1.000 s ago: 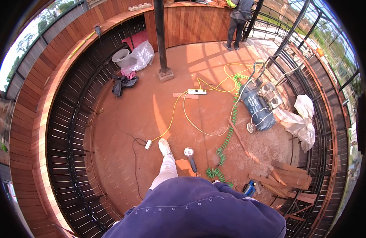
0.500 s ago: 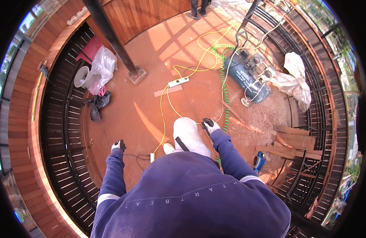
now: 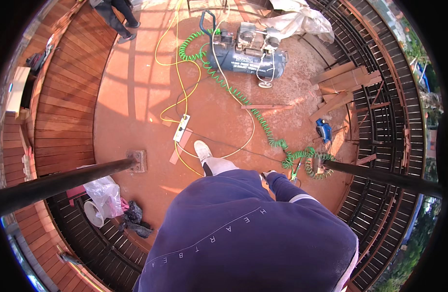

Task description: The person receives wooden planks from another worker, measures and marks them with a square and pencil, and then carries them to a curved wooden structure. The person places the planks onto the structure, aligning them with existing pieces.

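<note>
My right hand point(image 3: 267, 175), in a black and white glove, hangs low beside my body at the end of a dark blue sleeve point(image 3: 287, 189). Body and cuff cover much of it, so the fingers cannot be made out. Nearest to it on the reddish floor are a thin dark cable and a coiled green air hose point(image 3: 298, 155). My left hand is out of sight behind my torso. One light-coloured shoe point(image 3: 202, 150) is set forward, beside a white power strip point(image 3: 181, 128) on a yellow cord.
A dark blue air compressor point(image 3: 245, 61) stands ahead. To the right lie stacked wooden boards point(image 3: 345, 80) and a blue power tool point(image 3: 323, 130). Black posts point(image 3: 68, 179) rise on both sides. Plastic bags point(image 3: 105, 190) lie at left. Another person's legs point(image 3: 116, 18) show at far left.
My view has swung to the right, so the compressor and power strip sit further left. My left hand has gone out of view, and my right hand is now mostly covered.
</note>
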Motion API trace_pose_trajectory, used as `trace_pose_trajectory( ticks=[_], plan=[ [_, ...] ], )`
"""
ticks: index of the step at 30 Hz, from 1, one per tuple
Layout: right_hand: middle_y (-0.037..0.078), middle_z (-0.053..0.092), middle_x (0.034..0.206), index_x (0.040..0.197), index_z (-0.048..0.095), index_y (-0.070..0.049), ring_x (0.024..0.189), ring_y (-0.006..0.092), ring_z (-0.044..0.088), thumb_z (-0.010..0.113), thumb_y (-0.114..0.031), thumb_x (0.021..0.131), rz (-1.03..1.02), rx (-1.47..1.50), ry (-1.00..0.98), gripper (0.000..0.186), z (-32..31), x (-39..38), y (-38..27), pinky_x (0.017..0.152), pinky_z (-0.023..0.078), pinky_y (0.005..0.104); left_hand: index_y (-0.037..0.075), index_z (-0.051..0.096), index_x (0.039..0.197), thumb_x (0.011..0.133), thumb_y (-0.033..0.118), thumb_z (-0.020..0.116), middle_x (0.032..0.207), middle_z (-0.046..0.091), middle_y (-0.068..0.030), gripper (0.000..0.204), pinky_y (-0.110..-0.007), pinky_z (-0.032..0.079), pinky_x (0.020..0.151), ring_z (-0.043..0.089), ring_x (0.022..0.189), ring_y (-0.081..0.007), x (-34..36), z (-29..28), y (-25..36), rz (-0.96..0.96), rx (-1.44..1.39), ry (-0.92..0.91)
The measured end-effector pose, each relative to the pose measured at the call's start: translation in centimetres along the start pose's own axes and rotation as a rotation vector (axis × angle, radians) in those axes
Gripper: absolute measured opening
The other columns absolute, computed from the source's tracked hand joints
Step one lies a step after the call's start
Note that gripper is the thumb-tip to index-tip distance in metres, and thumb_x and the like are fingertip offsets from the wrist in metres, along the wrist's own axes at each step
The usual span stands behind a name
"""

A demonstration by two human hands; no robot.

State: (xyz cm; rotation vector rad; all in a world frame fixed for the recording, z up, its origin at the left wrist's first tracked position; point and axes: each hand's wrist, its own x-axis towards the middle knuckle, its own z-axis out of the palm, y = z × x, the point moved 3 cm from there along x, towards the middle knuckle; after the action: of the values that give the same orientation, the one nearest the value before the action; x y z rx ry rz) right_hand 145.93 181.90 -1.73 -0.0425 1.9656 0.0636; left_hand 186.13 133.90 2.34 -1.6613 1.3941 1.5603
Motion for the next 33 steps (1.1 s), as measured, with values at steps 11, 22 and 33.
trace_pose_trajectory(
  ticks=[11, 22, 33],
  plan=[
    [0.006, 0.065, 0.073, 0.095, 0.068, -0.007, 0.062, 0.0174, 0.063, 0.065, -0.027, 0.085, -0.453, 0.378, 0.305, 0.022, -23.5, 8.7, -43.1, 0.055, 0.051, 0.0305, 0.012, 0.061, 0.108, 0.086, 0.035, 0.064, 0.093, 0.067, -0.0085, 0.032, -0.034, 0.048, 0.062, 0.066, 0.073, -0.0208, 10.4, -19.9, 27.1, 0.193, -0.711, 0.158],
    [0.014, 0.065, 0.099, 0.118, 0.056, -0.008, 0.076, 0.0266, 0.066, 0.057, -0.021, 0.092, -0.814, 0.751, -0.415, 0.029, -20.0, -2.4, -88.5, 0.064, 0.055, 0.0358, 0.005, 0.059, 0.117, 0.087, 0.032, 0.063, 0.109, 0.065, -0.0148, 0.040, -0.033, 0.048, 0.088, 0.062, 0.103, -0.0255, 6.8, -37.0, 40.9, 0.682, -0.148, 0.584],
    [0.017, 0.065, 0.097, 0.113, 0.056, -0.006, 0.087, 0.0312, 0.067, 0.062, -0.022, 0.090, -0.693, 0.206, -0.619, 0.029, -15.1, -7.0, -112.6, 0.074, 0.056, 0.0401, 0.005, 0.059, 0.119, 0.089, 0.023, 0.058, 0.114, 0.064, -0.0109, 0.034, -0.031, 0.047, 0.091, 0.060, 0.104, -0.0226, 13.2, -39.6, 35.6, 0.363, -0.720, 0.695]
  ],
)
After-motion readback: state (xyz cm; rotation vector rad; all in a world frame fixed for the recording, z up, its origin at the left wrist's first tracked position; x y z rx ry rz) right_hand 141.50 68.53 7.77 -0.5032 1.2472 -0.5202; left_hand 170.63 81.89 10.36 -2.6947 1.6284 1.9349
